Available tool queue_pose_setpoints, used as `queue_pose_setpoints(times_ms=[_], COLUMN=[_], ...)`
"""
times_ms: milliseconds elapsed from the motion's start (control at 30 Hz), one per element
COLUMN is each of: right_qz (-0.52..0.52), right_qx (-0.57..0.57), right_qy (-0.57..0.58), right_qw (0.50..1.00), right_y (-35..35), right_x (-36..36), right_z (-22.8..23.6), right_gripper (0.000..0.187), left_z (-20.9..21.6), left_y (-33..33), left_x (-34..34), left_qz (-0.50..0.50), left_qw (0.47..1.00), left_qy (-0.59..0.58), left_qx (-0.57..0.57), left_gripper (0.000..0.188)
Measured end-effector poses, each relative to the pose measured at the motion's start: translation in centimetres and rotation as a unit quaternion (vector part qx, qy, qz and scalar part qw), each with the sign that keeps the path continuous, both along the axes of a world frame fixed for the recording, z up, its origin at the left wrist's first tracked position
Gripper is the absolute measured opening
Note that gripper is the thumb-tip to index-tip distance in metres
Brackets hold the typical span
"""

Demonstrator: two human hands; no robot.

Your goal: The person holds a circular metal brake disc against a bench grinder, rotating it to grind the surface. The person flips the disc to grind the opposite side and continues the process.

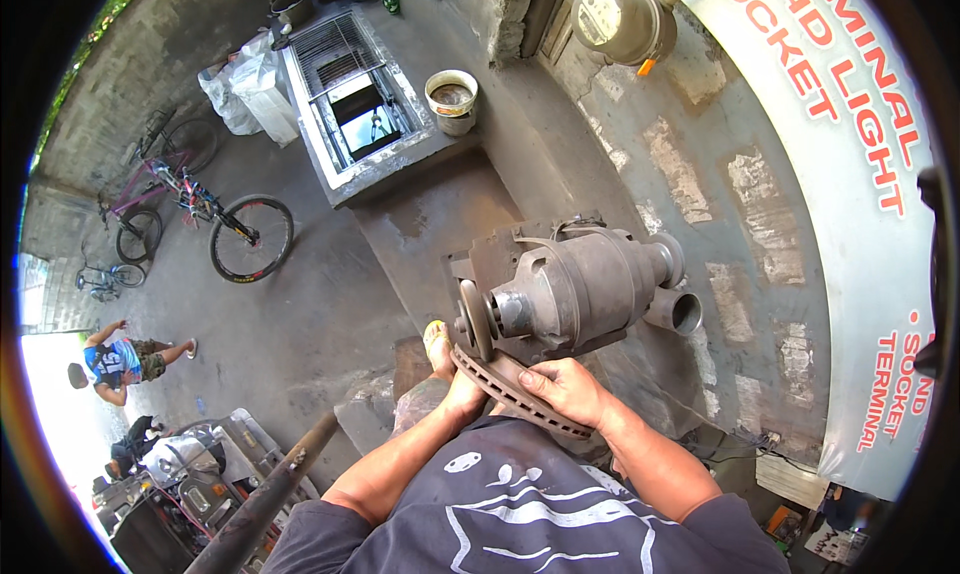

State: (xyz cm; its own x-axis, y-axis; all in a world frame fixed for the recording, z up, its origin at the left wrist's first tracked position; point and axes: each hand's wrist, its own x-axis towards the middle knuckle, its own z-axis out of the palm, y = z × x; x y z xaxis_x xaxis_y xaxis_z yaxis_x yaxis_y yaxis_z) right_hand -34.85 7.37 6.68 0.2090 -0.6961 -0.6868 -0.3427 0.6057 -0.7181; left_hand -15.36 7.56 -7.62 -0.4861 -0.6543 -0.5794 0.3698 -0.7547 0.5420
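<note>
A rusty brake disc (505, 389) is held flat against the small grinding wheel (472, 319) of a grey bench grinder (575, 289). My right hand (565, 386) grips the disc's upper face near its right edge. My left hand (462, 392) is under the disc's left side, mostly hidden by it, fingers curled around its rim. The grinder's motor housing sits just above both hands on a dark stand.
A concrete wall with a painted sign (860, 174) runs along the right. A white bucket (452, 101) and a metal grated box (350, 84) stand behind. Bicycles (200, 219) lean at left, a person (125, 362) walks there. A rusty pipe (270, 494) slants at lower left.
</note>
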Motion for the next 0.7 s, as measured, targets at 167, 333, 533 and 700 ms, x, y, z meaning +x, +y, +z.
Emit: queue_pose_setpoints(times_ms=[167,333,533,700], right_qz=[0.036,0.035,0.031,0.039], right_qx=[0.038,0.026,-0.029,-0.011], right_qy=[0.067,0.083,0.073,0.094], right_qw=[0.996,0.996,0.996,0.995], right_y=[-2.2,-2.2,-1.1,-1.6], right_x=[0.9,1.4,1.4,1.1], right_z=[1.2,1.2,3.0,2.0], right_gripper=[0.068,0.064,0.066,0.068], left_z=[-0.3,-2.7,-3.3,-2.8], left_y=[0.4,1.3,1.0,0.9], left_x=[-0.9,-1.0,-0.4,-0.7], left_qz=[-0.003,-0.02,-0.009,-0.006], left_qw=[0.994,0.988,0.996,0.993], left_qy=[0.047,0.075,0.088,0.084], left_qx=[0.098,0.136,-0.003,0.082], left_gripper=[0.024,0.022,0.02,0.016])
